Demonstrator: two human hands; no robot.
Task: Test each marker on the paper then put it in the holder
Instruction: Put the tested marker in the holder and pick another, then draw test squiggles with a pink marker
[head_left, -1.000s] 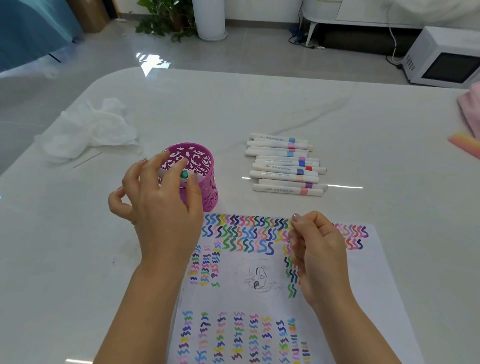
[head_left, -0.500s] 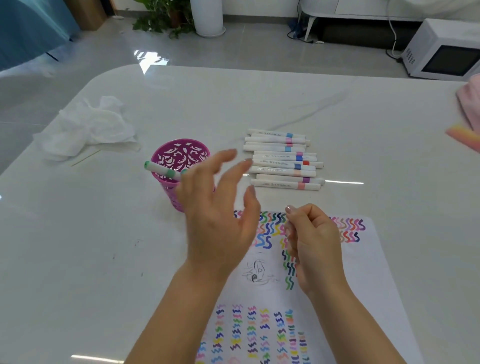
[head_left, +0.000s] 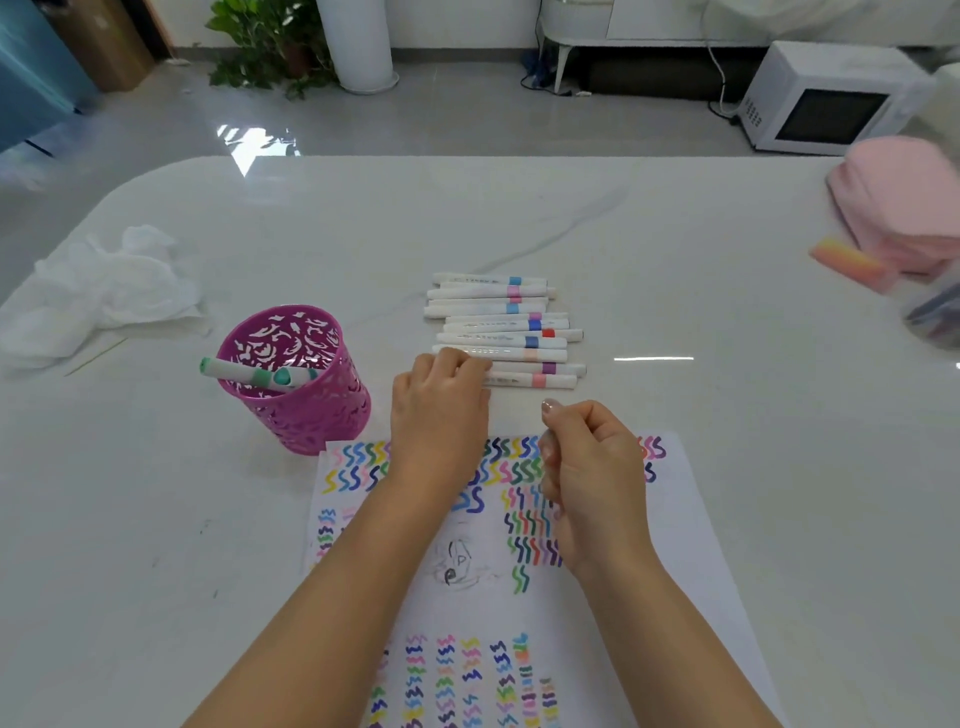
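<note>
Two bare hands are out over a sheet of paper (head_left: 691, 571) crowded with coloured squiggles on a pale counter (head_left: 701, 249); the right hand (head_left: 592, 478) is held over the paper's far edge, its grip closed into a fist with the thumb tip pressed to the forefinger; just left of it and slightly farther out, the left hand (head_left: 441, 410) lies palm down past the sheet's edge, its fingers bent over the left ends of the nearest barrels in a row of white markers (head_left: 509, 325); the fingertips touch those ends, but whether the grip has closed on one of them cannot be told; the row, each barrel carrying a coloured band, stretches away from that hand's fingertips and to their right, barrels side by side; to the left of the left hand, near but apart from it, a pink cut-out holder (head_left: 311, 415) stands upright just beside the paper's far left corner; a green marker (head_left: 249, 375) lies tilted in it, one end poking out over the rim on the side away from the hand; well left of the holder, a crumpled white tissue (head_left: 104, 291) lies on the counter; far to the right of the right hand, a pink cloth (head_left: 904, 208) and an orange-and-yellow block (head_left: 852, 262); beyond the counter, a white microwave (head_left: 826, 111) stands on the floor (head_left: 467, 119).
</note>
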